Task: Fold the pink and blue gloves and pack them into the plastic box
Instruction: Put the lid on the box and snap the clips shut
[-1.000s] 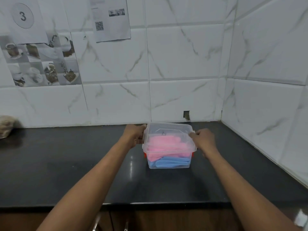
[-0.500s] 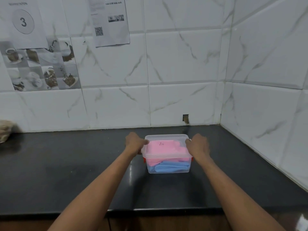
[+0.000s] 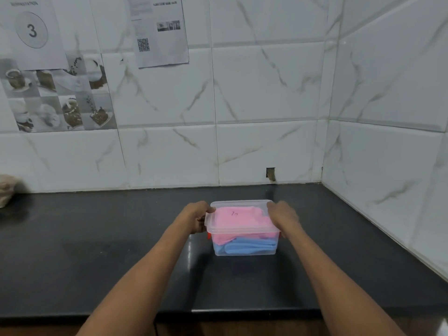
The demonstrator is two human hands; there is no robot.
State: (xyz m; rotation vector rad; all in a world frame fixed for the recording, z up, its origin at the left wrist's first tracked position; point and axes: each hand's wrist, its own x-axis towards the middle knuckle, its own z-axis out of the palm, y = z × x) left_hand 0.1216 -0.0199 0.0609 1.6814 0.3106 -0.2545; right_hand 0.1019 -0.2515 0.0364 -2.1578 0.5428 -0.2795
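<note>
A clear plastic box (image 3: pixel 244 252) stands on the black counter (image 3: pixel 97 251) a little right of centre, with its clear lid (image 3: pixel 240 229) lying flat on top. Inside, the folded pink gloves (image 3: pixel 238 220) lie above the folded blue gloves (image 3: pixel 249 246). My left hand (image 3: pixel 197 217) grips the lid's left edge. At the right edge my right hand (image 3: pixel 282 215) grips the lid, fingers curled over the rim. Small red clips show at both lower sides of the lid.
White marble-look tiled walls meet in a corner at the back right. Paper sheets (image 3: pixel 160 30) hang on the back wall. A brownish object (image 3: pixel 6 190) sits at the counter's far left. The counter's front edge (image 3: pixel 218 311) runs under my forearms.
The lid, tilted above the box a second ago, now lies flat on it. Both hands came down with it and stay on its sides.
</note>
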